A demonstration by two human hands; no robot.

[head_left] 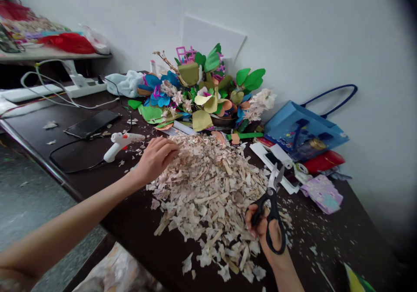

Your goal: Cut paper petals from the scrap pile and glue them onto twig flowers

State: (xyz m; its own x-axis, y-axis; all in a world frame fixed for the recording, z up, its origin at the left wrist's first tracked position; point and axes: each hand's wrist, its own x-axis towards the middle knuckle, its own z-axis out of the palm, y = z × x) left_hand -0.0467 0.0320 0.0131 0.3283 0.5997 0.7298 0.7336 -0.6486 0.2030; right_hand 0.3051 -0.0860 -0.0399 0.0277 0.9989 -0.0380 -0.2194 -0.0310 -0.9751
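I see a dark table (97,183) running from my lower right up to the far left wall. At its centre lies a broad heap of pale cut scraps (208,183). At twelve o'clock from the heap sits a cluster of paper flowers (202,92). At ten o'clock lie a white glue gun (120,144), its black cable, and a black phone (93,124); further on, a white power strip (81,85) and a pale cloth (125,83). At two o'clock rests a blue bag (302,129), with a red pouch (322,161) and crumpled lilac paper (322,194) just beside it. Small scraps dot the bare wood around the heap.
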